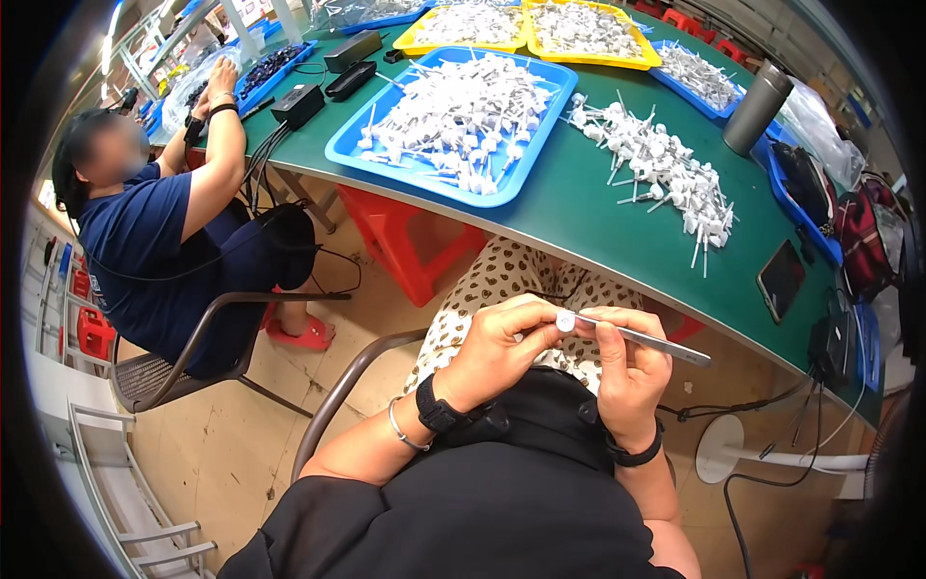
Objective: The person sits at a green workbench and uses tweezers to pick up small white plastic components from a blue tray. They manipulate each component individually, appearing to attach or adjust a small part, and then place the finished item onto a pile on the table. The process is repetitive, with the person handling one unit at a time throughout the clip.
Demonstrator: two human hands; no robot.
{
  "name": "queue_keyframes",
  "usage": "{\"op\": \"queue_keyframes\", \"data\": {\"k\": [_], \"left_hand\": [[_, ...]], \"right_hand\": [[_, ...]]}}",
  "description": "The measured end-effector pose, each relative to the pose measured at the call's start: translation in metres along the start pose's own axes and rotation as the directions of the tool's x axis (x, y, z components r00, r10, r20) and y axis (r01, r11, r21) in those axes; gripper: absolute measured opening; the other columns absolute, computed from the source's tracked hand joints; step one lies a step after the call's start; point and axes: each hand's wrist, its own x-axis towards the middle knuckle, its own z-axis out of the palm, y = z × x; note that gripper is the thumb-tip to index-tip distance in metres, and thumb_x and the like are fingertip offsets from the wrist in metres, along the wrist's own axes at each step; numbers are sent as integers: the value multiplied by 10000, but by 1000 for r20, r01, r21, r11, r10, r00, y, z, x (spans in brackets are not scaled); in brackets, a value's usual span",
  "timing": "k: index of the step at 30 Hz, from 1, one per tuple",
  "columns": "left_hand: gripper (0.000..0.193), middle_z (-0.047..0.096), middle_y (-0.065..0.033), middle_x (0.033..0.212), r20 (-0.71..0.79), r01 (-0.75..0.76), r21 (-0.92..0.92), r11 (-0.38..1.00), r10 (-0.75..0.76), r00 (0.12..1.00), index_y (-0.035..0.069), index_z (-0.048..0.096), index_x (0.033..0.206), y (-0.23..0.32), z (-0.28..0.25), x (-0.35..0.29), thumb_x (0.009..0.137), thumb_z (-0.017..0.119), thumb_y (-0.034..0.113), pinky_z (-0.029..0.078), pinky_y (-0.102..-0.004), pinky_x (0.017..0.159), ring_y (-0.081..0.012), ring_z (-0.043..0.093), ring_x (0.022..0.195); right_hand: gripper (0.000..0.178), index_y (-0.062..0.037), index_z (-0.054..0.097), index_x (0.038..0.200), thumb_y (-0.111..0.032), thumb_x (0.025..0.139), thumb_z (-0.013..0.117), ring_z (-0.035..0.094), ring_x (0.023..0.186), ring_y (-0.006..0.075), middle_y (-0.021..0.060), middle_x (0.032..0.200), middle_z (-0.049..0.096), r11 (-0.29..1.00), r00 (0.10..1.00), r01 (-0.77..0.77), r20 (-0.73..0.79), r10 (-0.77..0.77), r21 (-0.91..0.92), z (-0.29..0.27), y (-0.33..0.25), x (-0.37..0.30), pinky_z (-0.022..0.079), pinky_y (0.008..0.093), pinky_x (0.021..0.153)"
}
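Above my lap, my left hand [506,343] pinches a small white round plastic piece [565,320] between thumb and fingertips. My right hand [629,362] is closed around a pair of metal tweezers [666,345], whose tip end reaches the white piece while the other end points out to the right. On the table in front lies a loose pile of white plastic pieces with thin stems [666,169]. A blue tray [340,147] heaped with the same kind of pieces stands to its left.
The green table [579,232] has its edge just beyond my knees. Yellow trays [648,60] stand at the back. At the right are a grey bottle [759,108] and a phone [781,280]. A co-worker [159,227] sits at the left. A red stool [400,241] is under the table.
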Motion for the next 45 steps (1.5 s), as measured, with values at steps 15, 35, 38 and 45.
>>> {"op": "queue_keyframes", "data": {"k": [15,35,38,45], "left_hand": [[122,724,-86,973,20,-10,69,998,9,1000,-1,740,1048,-7,0,-2,933,707,26,600,-269,734,-153,725,846],[129,711,-94,918,5,19,7,1000,-19,1000,3,725,1028,-7,1,-3,900,709,-9,552,-292,677,-188,697,794],[119,712,-86,924,23,-6,45,999,5,1000,-6,724,1039,-7,-1,-3,925,709,27,567,-275,693,-159,703,800],[118,712,-91,920,40,-40,79,996,37,999,-18,720,1030,-10,0,-4,928,718,41,565,-271,684,-148,697,782]], "right_hand": [[100,67,610,1082,27,990,613,731,908,193,140,1026,706,999,999,-39,-15,39,-8,0,0,-1,604,286,802],[86,55,621,1064,-4,1001,617,717,858,171,128,979,721,999,999,-40,-7,40,11,0,0,1,578,272,759],[84,54,622,1061,-4,1001,617,716,853,169,127,974,722,999,999,-40,-6,40,3,0,1,1,577,270,755],[63,46,637,1032,8,983,637,705,818,152,115,950,724,998,1000,-22,12,23,-62,-2,0,2,563,264,718]]}}
